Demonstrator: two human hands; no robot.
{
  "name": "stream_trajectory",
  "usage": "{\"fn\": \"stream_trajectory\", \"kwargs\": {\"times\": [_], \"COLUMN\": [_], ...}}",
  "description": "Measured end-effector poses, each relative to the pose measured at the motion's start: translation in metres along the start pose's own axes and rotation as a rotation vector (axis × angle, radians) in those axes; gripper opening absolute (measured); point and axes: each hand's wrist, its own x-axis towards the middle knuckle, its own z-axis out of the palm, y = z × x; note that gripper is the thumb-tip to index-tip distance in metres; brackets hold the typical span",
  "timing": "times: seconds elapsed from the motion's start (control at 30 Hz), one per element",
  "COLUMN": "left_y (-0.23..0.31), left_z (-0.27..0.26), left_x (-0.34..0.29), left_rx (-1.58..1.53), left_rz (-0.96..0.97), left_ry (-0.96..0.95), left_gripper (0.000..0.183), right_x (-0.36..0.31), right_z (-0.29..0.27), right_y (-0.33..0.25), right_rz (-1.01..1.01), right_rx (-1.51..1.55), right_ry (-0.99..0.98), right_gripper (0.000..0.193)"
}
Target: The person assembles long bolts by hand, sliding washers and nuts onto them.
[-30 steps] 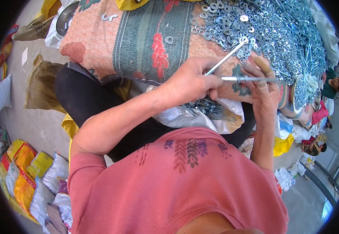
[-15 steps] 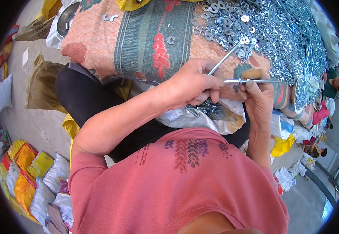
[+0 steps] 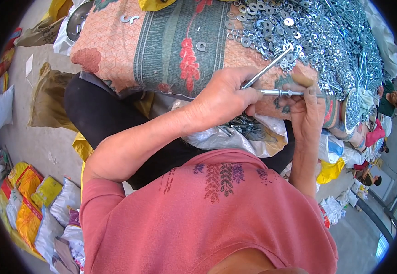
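Note:
My left hand (image 3: 232,96) is closed on a shiny threaded bolt (image 3: 271,92) that points to the right, with a small nut or washer (image 3: 290,93) partway along it. A second long metal bolt (image 3: 267,67) slants up and away from the same hand, its far end over the washers. Around the thin right end of the first bolt is my right hand (image 3: 309,107), its fingers smeared by motion, a tan cover on one fingertip. Whether those fingers grip the bolt is unclear. Below the hands lies a white sack (image 3: 221,139) with metal pieces in it.
A patterned padded surface (image 3: 111,50) holds loose washers (image 3: 258,27) and a heap of long bolts (image 3: 358,41). A round container of small parts (image 3: 351,112) stands at right. Filled sacks (image 3: 29,210) lie at left on the floor. Other people (image 3: 392,100) sit at far right.
My right hand's fingers have shifted and spread along the bolt, uncovering more of the nut area. The slanted bolt's far end has moved slightly right and up. The left hand stays in place.

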Motion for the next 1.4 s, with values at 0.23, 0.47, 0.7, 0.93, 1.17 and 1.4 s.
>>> {"fn": "stream_trajectory", "kwargs": {"times": [0.23, 0.47, 0.7, 0.93, 1.17, 1.4], "left_y": [-0.002, -0.006, -0.006, -0.004, -0.001, -0.003], "left_z": [0.004, 0.007, 0.008, 0.007, 0.005, -0.002], "left_x": [0.001, 0.0, 0.001, 0.001, 0.003, 0.005], "left_rx": [-0.078, -0.097, -0.123, -0.163, -0.226, -0.346], "left_rz": [-0.047, -0.084, -0.124, -0.149, -0.171, -0.152], "left_ry": [-0.035, -0.101, -0.113, -0.093, -0.04, -0.042], "left_gripper": [0.007, 0.006, 0.007, 0.006, 0.006, 0.007], "right_x": [-0.008, -0.011, -0.011, -0.012, -0.013, -0.011], "right_z": [-0.001, -0.019, -0.007, -0.006, -0.023, -0.029], "right_y": [-0.009, -0.006, -0.009, -0.009, 0.002, -0.003], "right_rz": [0.003, 0.132, 0.113, 0.102, 0.147, 0.171], "right_rx": [0.044, 0.103, 0.096, 0.138, 0.136, 0.193], "right_ry": [-0.058, -0.196, -0.052, -0.047, -0.076, -0.375], "right_gripper": [0.049, 0.054, 0.056, 0.057, 0.055, 0.055]}}
